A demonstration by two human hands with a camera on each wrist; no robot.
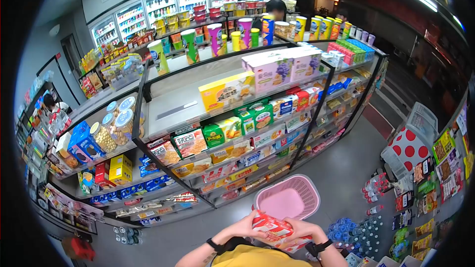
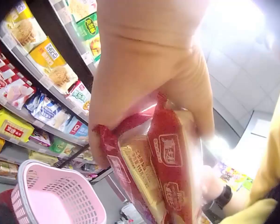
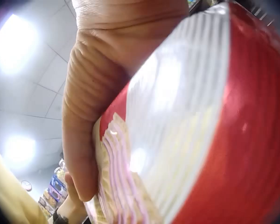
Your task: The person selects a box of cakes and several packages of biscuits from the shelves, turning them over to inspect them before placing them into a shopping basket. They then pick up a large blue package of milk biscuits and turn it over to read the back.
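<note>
A red-and-white wafer packet (image 1: 271, 227) is held in front of the yellow shirt, between both hands. My left hand (image 1: 246, 227) grips its left end, with fingers and thumb on opposite sides; the left wrist view shows the packet's (image 2: 170, 163) red and gold wrapping below the palm. My right hand (image 1: 303, 229) holds the other end. In the right wrist view, the thumb (image 3: 81, 154) lies along the packet (image 3: 186, 116), which shows pictured wafers with pink filling and hides the other fingers. Just beyond the hands, a pink basket (image 1: 312, 195) stands on the floor.
Shelves of packaged biscuits (image 1: 227, 133) run across the front, with yellow (image 1: 225, 91) and purple cartons (image 1: 277, 69) on top. Bottled water packs (image 1: 354, 232) stand on the floor at right, near hanging snack bags (image 1: 445, 163). Another person (image 1: 276, 6) is behind the shelves.
</note>
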